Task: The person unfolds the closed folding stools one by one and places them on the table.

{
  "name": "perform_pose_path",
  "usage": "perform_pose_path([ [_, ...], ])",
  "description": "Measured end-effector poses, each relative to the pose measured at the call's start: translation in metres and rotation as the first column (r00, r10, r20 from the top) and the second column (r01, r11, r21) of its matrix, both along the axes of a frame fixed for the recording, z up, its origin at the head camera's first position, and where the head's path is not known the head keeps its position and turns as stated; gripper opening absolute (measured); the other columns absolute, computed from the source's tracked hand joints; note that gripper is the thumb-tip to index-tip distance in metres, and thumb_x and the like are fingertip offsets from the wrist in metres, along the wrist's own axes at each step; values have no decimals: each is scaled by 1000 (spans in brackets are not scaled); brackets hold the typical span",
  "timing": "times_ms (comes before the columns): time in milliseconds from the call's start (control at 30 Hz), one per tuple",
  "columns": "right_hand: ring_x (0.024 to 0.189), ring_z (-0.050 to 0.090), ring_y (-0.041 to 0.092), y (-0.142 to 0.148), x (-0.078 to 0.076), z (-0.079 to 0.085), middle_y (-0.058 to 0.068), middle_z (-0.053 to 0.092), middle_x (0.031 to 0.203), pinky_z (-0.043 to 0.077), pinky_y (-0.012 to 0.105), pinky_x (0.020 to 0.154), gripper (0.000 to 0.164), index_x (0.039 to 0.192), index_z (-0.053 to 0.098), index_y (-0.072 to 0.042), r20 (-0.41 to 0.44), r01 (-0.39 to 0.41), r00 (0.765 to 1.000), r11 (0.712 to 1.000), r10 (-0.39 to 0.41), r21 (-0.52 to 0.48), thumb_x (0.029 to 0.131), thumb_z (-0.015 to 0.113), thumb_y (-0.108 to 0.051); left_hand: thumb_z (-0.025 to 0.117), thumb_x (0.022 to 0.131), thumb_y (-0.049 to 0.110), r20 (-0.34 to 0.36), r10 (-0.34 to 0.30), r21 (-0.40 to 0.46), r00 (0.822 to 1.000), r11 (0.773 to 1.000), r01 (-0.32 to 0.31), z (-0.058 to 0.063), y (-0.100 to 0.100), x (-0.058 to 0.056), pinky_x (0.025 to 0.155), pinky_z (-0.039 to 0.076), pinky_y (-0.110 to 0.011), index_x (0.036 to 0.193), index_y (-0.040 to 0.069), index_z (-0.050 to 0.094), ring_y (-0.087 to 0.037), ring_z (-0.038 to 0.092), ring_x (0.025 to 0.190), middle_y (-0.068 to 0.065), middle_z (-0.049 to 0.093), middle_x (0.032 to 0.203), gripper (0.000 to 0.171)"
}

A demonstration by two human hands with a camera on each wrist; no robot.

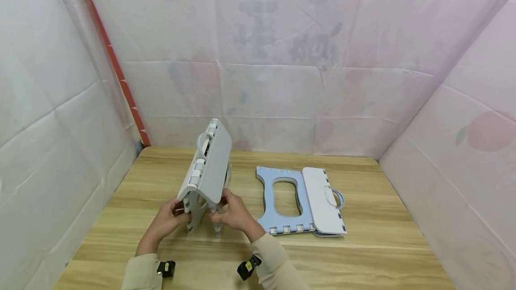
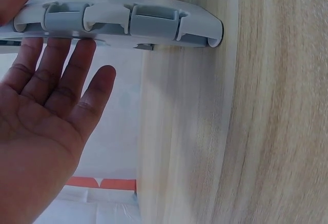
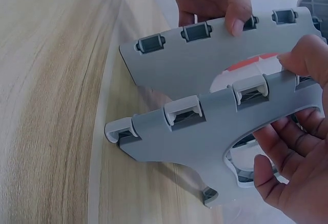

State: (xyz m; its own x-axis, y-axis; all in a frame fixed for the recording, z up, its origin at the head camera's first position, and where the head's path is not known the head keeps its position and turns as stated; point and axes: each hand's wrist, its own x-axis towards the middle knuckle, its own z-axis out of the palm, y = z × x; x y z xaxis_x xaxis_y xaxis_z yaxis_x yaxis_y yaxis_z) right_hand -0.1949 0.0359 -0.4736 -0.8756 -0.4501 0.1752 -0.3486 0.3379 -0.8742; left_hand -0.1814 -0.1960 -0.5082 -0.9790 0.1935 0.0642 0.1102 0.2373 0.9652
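Grey folding stool point(image 1: 215, 164): located over the left-centre part of the desk point(image 1: 371, 258), seat halves sloping from a raised ridge with a carry handle point(image 1: 203, 144), leg panels apart. Contact with the desk cannot be confirmed. Left hand point(image 1: 167, 219): thumb and fingers pinch one leg panel, fingers nearly straight. Right hand point(image 1: 234, 214): grips the other panel between thumb and fingers. Blue-and-white folding stool point(image 1: 322, 200): lies flat, right of the right hand. Printed sheeting point(image 1: 266, 97) hangs behind.
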Motion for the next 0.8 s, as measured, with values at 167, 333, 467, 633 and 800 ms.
perform_pose_path([
  [167,87,56,14,3,0,1,-1,60,95,50,37,76,43,111,54,-5,-3,-4,1000,1000,4,8,72,73,-11,70,80,5,7,3,-1,1000,1000,-3,1,0,2,85,46,-38,127,-3,50,-36,53,107,-22,56,117,52],
  [333,88,56,15,7,-1,-2,0,61,97,50,39,76,43,113,55,-5,-8,-8,1000,1000,8,8,74,72,-14,71,79,7,28,20,0,999,1000,-20,2,0,2,80,47,-34,124,-2,52,-34,55,104,-21,57,113,49],
  [467,89,57,15,10,-2,-2,0,61,98,50,36,75,42,113,56,-6,-9,-3,1000,1000,3,23,75,72,-14,72,79,8,35,25,-8,999,1000,-25,3,-1,3,80,48,-33,125,-3,52,-35,55,104,-21,57,114,50],
  [633,90,57,17,13,-2,-1,1,61,98,47,28,71,39,111,57,-7,-7,-6,1000,999,6,51,75,71,-14,71,80,8,31,29,-26,999,999,-28,2,-5,3,85,47,-39,126,-3,51,-37,53,107,-23,56,116,51],
  [800,91,57,18,16,-2,2,2,62,98,45,27,68,37,109,58,-7,0,-3,1000,999,3,54,76,70,-14,70,81,7,16,20,-20,1000,1000,-20,4,-9,3,87,46,-41,126,-4,50,-38,52,109,-23,56,116,50],
])
